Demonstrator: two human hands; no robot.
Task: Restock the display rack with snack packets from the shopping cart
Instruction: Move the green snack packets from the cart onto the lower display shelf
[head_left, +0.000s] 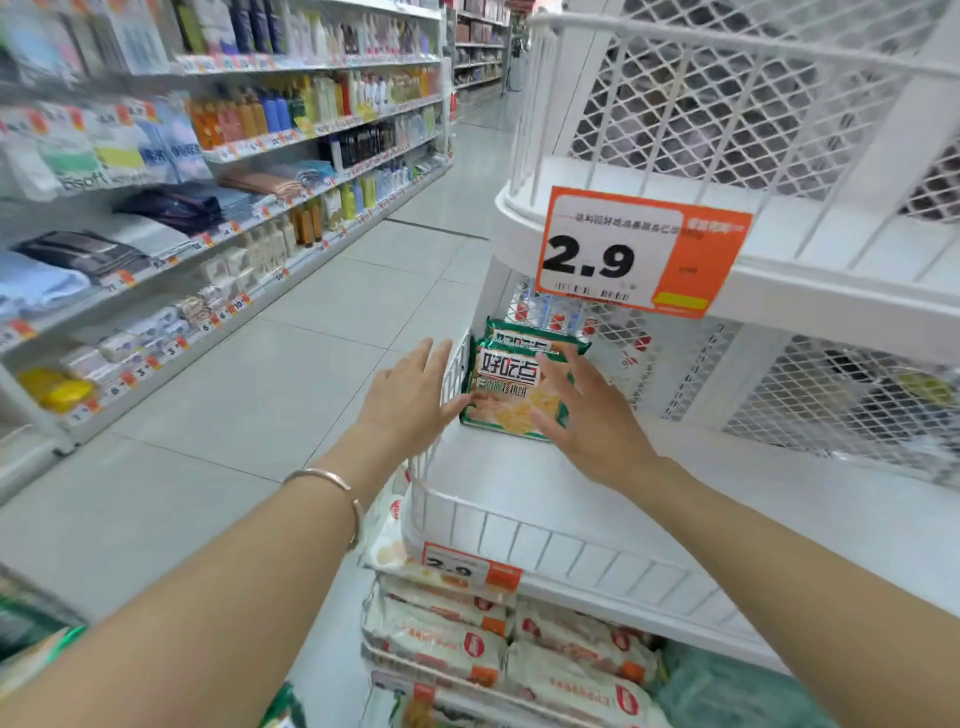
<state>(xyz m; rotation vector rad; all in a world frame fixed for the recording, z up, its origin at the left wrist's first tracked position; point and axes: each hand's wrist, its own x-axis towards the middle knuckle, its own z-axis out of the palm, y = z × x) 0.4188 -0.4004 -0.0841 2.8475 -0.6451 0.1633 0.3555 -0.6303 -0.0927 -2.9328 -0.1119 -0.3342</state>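
A green snack packet (511, 384) stands upright at the left end of the white display rack's middle tier (519, 483), with a second green packet (535, 335) behind it. My right hand (587, 415) lies on the front packet's right side with fingers spread and straight. My left hand (410, 400) is open just outside the tier's left rail, its fingertips touching the packet's lower left corner. The shopping cart shows only as a blurred edge with green packets (31, 644) at the bottom left.
An orange price sign reading 2.9 (639, 249) hangs from the tier above. The lower tier holds several white and orange packets (441, 639). Store shelving (208, 208) with towels, soap and bottles lines the aisle on the left, across a grey tiled floor (291, 353).
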